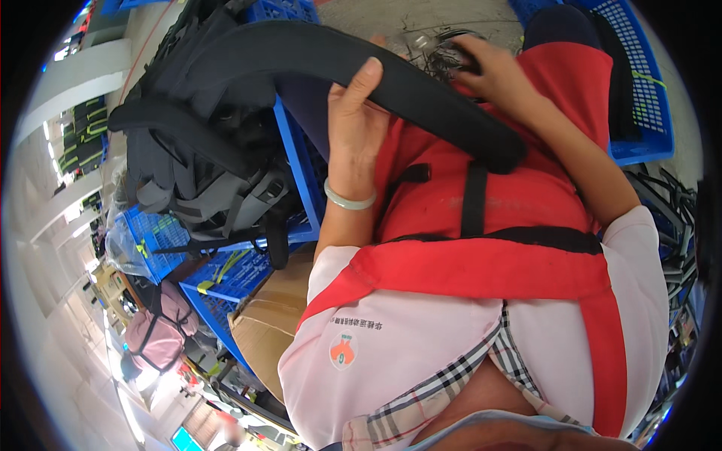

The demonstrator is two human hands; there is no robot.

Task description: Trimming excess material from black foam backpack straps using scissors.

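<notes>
My left hand (353, 124) grips a long black padded strap (316, 52) that curves from a dark grey backpack (203, 128) across my lap. A pale bangle sits on that wrist. My right hand (492, 71) reaches forward at the top of the view and closes on a tangle of small black and metal parts (440, 52). A red apron (496, 195) with black straps covers my lap below both hands.
Blue plastic crates (301, 165) stand at my left under the backpack, and another blue crate (639, 83) at the right. A cardboard box (263, 323) sits low at left, a pink backpack (162, 334) beyond it. Black straps pile at the right edge.
</notes>
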